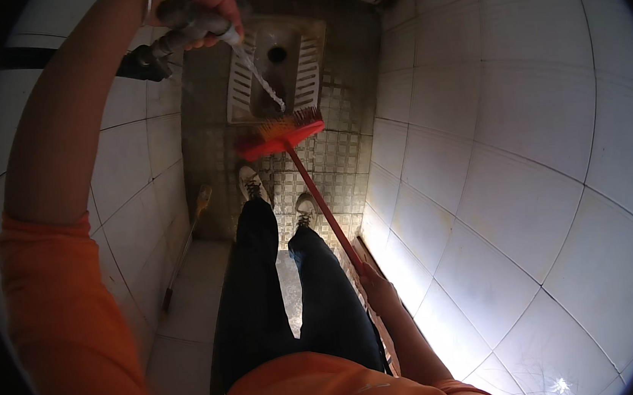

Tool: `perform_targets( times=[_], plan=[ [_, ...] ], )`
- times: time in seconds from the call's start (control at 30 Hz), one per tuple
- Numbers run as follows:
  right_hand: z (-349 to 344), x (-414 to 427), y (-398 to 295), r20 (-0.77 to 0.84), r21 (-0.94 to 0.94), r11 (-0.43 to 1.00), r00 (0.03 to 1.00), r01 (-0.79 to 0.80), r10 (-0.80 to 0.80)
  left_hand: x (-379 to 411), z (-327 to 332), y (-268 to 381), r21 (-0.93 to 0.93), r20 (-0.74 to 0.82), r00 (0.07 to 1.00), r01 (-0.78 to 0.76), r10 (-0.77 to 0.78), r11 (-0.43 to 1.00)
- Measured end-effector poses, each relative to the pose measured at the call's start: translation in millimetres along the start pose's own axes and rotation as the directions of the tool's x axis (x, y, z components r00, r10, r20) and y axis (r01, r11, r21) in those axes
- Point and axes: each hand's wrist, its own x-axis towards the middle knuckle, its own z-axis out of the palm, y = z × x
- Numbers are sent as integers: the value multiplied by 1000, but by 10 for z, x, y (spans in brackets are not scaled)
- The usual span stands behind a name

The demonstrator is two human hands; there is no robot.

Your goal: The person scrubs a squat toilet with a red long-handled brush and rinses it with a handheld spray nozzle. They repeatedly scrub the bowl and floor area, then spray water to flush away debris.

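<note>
My left hand is at the top, wrapped around a grey pipe fitting with a pale outlet. A stream of water runs from that outlet into a ceramic squat toilet set in the floor. Low on the right, my right hand grips the red handle of a broom. Its red head is at the toilet's near edge, with orange and dark bristles pointing towards the bowl. The left end of the head is blurred. Part of my left hand is hidden by the pipe.
A thin-handled brush leans against the left wall. White tiled walls stand close on both sides. The patterned floor tiles look dirty. My shoes stand just before the toilet. A dark drain hole is in its bowl.
</note>
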Motion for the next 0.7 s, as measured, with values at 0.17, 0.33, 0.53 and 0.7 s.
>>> perform_targets(
  times=[0.17, 0.33, 0.53, 0.7],
  plan=[
    [39, -321, 521, 78, 56, 985, 984, -162, 158, -23, 351, -104, 99, -346, 935, -43, 75, 994],
    [130, -473, 751, 157, -160, 964, 959, -213, 238, -108, 342, -320, 73, -252, 968, 33, -14, 997],
    [294, -575, 804, 139, -332, 943, 989, -9, 58, -333, 421, -784, 89, -335, 935, 155, -117, 984],
    [331, -606, 580, 119, -345, 929, 988, 138, -103, -454, 357, -1104, 79, -323, 914, 286, -247, 955]
  ],
)
